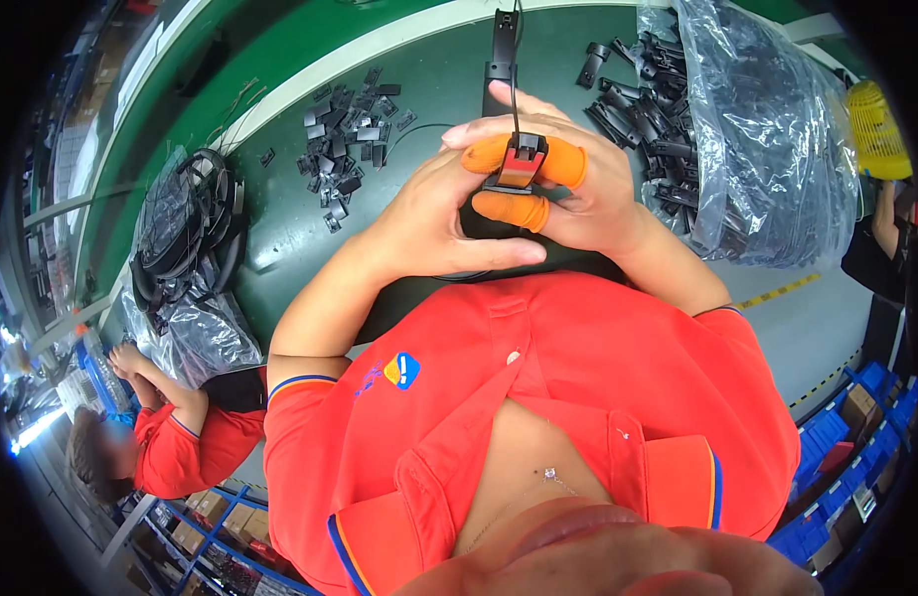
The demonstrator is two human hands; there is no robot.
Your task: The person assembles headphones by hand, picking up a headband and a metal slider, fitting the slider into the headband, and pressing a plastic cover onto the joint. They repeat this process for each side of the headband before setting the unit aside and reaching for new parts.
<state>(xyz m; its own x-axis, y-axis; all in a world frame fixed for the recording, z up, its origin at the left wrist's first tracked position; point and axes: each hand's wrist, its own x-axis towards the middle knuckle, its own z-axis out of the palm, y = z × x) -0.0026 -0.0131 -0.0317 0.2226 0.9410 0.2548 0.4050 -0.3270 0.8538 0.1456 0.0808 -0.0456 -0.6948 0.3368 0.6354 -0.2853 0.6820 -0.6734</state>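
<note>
A small black plastic part (pixel 520 162) with a shiny reddish face is between my hands above the table. My right hand (pixel 606 194) grips it, orange finger cots (pixel 514 210) on its thumb and finger. A thin black cable (pixel 516 79) runs up from the part toward the far edge. My left hand (pixel 424 214) curls in from the left, bare thumb stretched toward the right hand. Its other fingertips are hidden behind the finger cots and the part, so what they hold cannot be made out. Beyond the hands extends a long black strip (pixel 503 50).
Small black pieces (pixel 345 129) lie scattered on the green table (pixel 280 233). A clear plastic bag (pixel 767 139) stands right beside heaped black parts (pixel 668 99). Black headbands with cables (pixel 186 219) pile up at left. A co-worker in red (pixel 206 442) is at lower left; a yellow fan (pixel 879 129) stands far right.
</note>
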